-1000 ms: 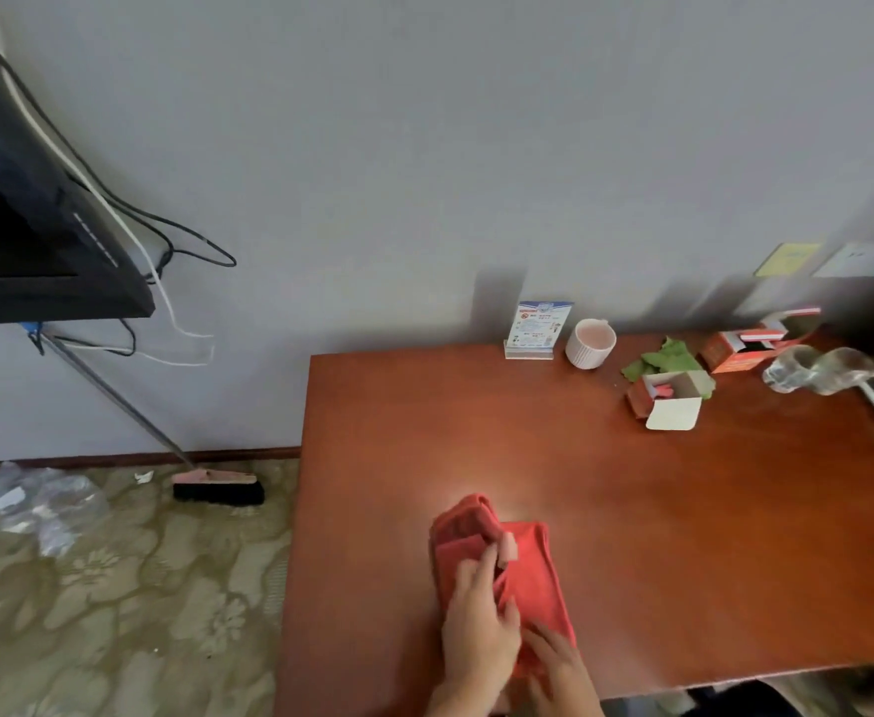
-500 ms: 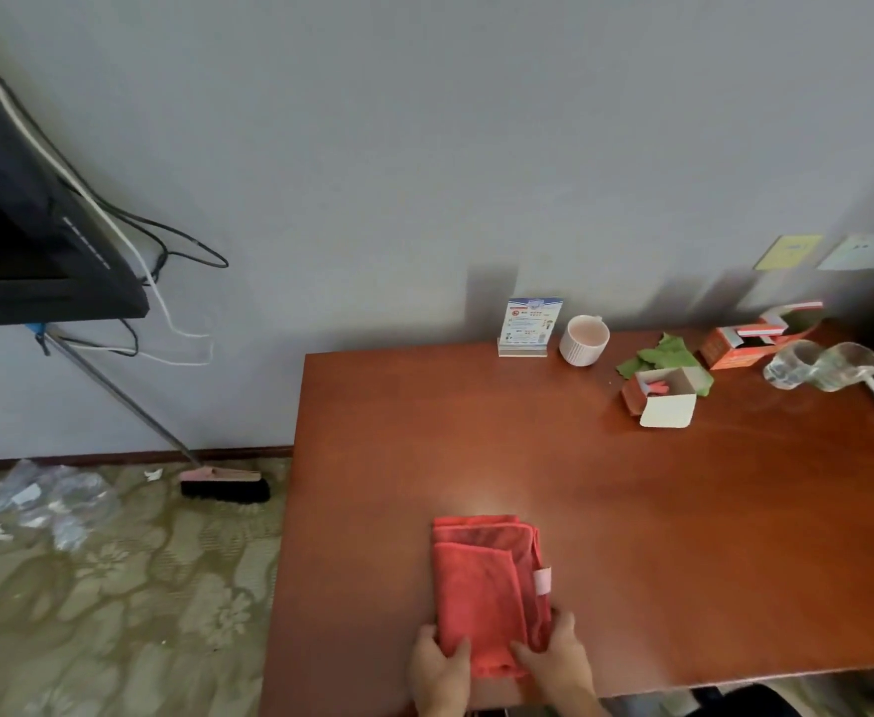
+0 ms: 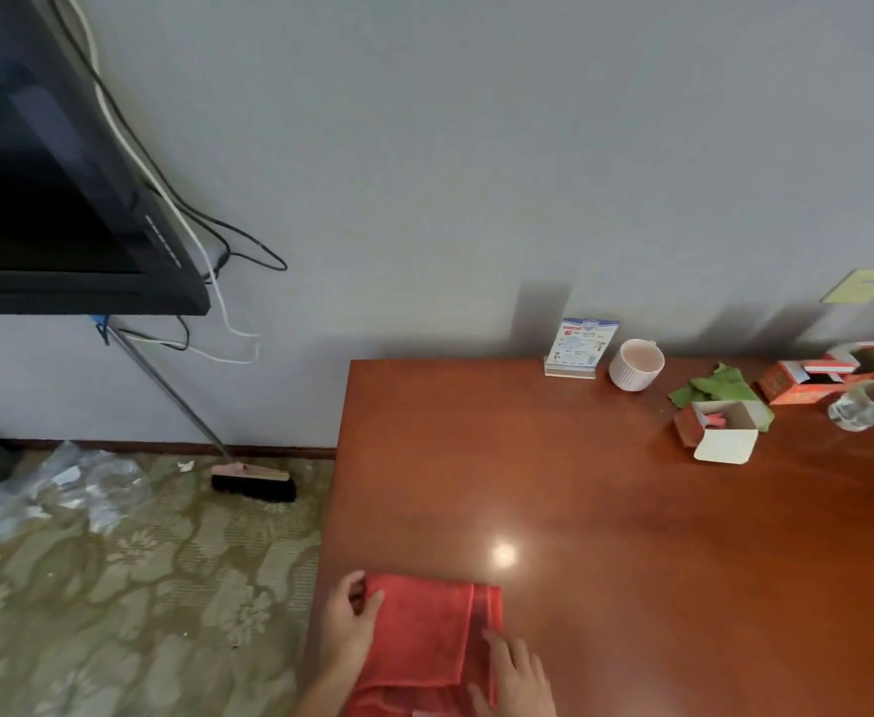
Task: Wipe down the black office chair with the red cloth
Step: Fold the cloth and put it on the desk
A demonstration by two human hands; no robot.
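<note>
The left hand (image 3: 344,621) grips the far left corner of the red cloth (image 3: 422,633), thumb on top and fingers curled round the edge; the right hand (image 3: 515,675) lies flat on the cloth's right side with fingers straight and relaxed, pressing rather than clasping. The cloth sits folded on the near left corner of the wooden desk (image 3: 631,535), at about six o'clock in the head view; its long axis runs from the near edge toward twelve o'clock, with a narrower folded strip showing along its right side. Both hands touch it, so neither has to reach; the left already has a hold and looks the likelier to lift it. The black office chair is not in view, so which way the cloth must travel cannot be told from here; the wiping seems not yet begun. Outward at one o'clock stand a small sign card (image 3: 582,348) and a white ribbed cup (image 3: 635,365); at ten o'clock a broom (image 3: 252,481) leans against the wall.
</note>
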